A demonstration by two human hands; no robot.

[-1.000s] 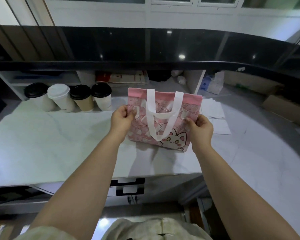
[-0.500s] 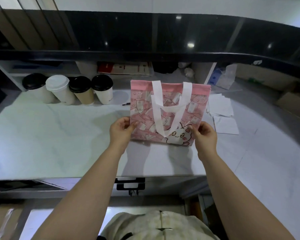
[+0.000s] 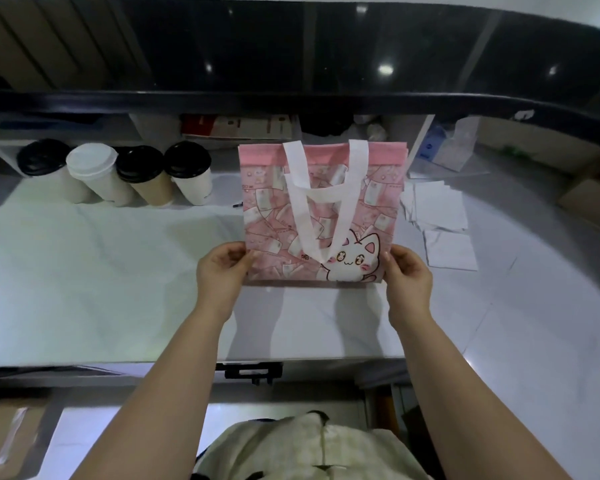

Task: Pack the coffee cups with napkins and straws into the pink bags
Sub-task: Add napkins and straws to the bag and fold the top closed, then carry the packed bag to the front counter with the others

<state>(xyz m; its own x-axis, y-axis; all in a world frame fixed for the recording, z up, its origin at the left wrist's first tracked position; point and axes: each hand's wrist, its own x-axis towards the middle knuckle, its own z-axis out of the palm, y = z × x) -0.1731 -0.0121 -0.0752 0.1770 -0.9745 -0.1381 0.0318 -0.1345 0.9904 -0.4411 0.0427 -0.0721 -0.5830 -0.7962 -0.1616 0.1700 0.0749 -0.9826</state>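
The pink bag is in the middle, and all places here are given from it. It is flat and not opened, with its pink rim up. Its printed face, with a white cat, is turned to the person. The white handles hang down over this face.

The left hand holds the lower left corner of the bag. Its grip is narrow, the fingers and thumb pinching the fabric. The right hand holds the lower right corner with the same narrow grip. The lower edge of the bag is just above the tabletop; I cannot tell if it touches.

To the left of the bag, four coffee cups stand in one close row at the back of the tabletop, all with lids on. The nearest cup is white with a black lid. Next comes the brown cup, also with a black lid, then the white-lid cup. The farthest cup has a black lid.

To the right of the bag, partly hidden by its edge, white napkins lie in a loose pile on the tabletop. Behind the bag is a low shelf with flat boxes in it. Far to the right stands a cardboard box.
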